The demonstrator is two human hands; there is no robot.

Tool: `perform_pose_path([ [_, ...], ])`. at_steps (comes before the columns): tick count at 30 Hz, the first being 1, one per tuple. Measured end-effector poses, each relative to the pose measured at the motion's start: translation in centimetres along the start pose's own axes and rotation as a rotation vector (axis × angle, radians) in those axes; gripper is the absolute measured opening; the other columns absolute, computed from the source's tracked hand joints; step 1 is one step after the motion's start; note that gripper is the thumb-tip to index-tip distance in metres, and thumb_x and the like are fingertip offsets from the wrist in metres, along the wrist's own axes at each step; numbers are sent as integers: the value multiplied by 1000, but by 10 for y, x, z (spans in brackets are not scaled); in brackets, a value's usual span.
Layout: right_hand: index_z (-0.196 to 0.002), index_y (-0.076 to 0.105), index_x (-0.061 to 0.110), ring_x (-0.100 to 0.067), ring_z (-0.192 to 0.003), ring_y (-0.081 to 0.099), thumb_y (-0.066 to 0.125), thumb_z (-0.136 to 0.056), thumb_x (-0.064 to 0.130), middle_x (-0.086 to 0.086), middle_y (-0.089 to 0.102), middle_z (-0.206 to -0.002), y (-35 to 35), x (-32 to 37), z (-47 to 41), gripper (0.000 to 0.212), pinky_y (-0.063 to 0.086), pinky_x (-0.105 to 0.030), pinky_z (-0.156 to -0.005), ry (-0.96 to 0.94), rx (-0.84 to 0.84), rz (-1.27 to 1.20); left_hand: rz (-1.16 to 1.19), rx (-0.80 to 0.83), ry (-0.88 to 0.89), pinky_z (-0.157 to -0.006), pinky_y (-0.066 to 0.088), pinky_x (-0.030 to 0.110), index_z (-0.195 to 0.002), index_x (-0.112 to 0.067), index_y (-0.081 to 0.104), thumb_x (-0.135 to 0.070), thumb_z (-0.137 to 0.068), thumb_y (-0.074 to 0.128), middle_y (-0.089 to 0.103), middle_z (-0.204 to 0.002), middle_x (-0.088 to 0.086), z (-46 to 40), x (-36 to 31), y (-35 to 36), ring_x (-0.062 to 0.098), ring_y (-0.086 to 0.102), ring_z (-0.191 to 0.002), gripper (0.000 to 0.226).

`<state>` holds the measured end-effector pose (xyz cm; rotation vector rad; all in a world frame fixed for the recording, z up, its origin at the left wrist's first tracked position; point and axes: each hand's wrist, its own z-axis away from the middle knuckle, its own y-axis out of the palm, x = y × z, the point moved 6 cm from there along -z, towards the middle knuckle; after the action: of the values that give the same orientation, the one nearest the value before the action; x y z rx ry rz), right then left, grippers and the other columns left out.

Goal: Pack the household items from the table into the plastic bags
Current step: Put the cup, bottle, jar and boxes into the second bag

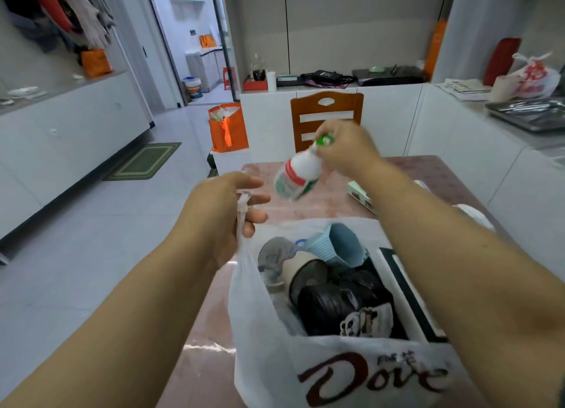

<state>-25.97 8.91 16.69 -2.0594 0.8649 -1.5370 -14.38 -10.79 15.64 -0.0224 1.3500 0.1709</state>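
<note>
Room: kitchen/dining area, pale tile floor, white cabinets both sides; pinkish table (305, 215) runs away from the camera.
Near edge: white bag (351, 374), red lettering, sits at table's near edge, mouth open upward.
Bag contents: black bundle (342, 303), panda-print item (367, 320), tan cup (305, 274) on its side, blue ribbed cup (336, 245), dark flat box (409, 294) along the right wall. Looks approx. half to two-thirds full.
L hand (226, 205): closed round bag's left handle (243, 212), pulling it up so the mouth stays wide.
R hand (345, 150): fingers pinched on the green cap end of the bottle (298, 175); firm hold.
Bottle: white w/ red-green label, tilted, base down-left, in the air over mid-table, just beyond bag's far rim, touching nothing else.
Step (my read): bottle abt to go into the bag; not in yet.
Left on table: pale green carton (360, 196) toward right edge; white rounded thing (474, 216) at right edge, mostly hidden by R arm, can't ID. Clear item at far-left corner, too blurred to name.
Progress (judgement): well over half done; approx. 3-4 items left incl. the bottle.
Far edge: wooden chair (327, 117) tucked at table's far side.
Beyond: orange tote (227, 129) on the floor, left of the chair.
</note>
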Motion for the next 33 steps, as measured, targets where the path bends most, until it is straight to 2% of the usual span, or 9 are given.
perform_pose_path([
  [3,-99,66,16,-27,-83,69,68,-85,22,-5,64,-98,-74,42,44,16,60,-41,-72,-150,-178,-149,6,-20,-47,-31,30,12,-97,-3,61,-33,-98,41,66,-110,26,14,-3,-10,10,47,-31,36],
  [5,-101,64,14,-22,-72,72,67,-87,23,-9,66,-96,-103,61,72,17,61,-34,-62,-177,-136,-253,12,-11,-83,-32,30,12,-104,-5,61,-48,-96,38,65,-112,29,26,-5,-14,11,48,-37,49],
  [10,-101,67,8,-19,-60,70,64,-89,17,-16,70,-88,-90,75,125,16,60,-29,-57,-92,166,-327,62,39,-124,-32,33,13,-107,-6,62,-65,-89,33,63,-113,28,52,-9,-16,12,53,-43,68],
  [14,-121,63,11,-15,-59,68,58,-92,13,-12,71,-96,-3,75,148,29,58,-25,-56,21,631,10,104,88,-86,-32,32,13,-109,-4,62,-65,-89,34,65,-109,30,64,-9,-8,11,49,-46,70],
  [16,-136,49,15,-16,-63,67,56,-94,20,-7,68,-99,35,72,160,43,60,-28,-61,7,737,168,105,93,-86,-33,33,13,-109,-6,63,-65,-89,33,66,-109,27,69,-7,-6,11,51,-47,69],
  [20,-124,53,18,-22,-88,63,65,-88,31,-6,64,-109,60,68,169,40,56,-36,-82,-68,522,330,103,71,-74,-35,37,13,-108,-8,63,-66,-89,32,66,-112,21,74,-7,-6,14,56,-60,68],
  [28,-139,47,30,-25,-121,41,40,-100,35,-5,49,-129,68,67,195,40,36,-42,-104,-286,656,516,125,19,-30,-38,36,15,-110,-9,62,-64,-90,35,68,-106,21,72,-5,-10,14,54,-57,65],
  [31,-133,52,25,-23,-121,40,44,-96,43,-2,50,-129,15,55,182,42,34,-41,-104,-187,326,387,151,28,-43,-33,31,13,-110,-7,61,-62,-90,35,67,-109,24,69,-1,-15,13,48,-52,64],
  [33,-131,46,22,-23,-119,39,50,-91,49,-3,45,-130,-41,41,178,49,31,-40,-100,-112,-72,622,150,16,-54,-32,30,13,-109,-8,60,-61,-91,33,67,-110,23,67,0,-17,12,47,-50,62],
])
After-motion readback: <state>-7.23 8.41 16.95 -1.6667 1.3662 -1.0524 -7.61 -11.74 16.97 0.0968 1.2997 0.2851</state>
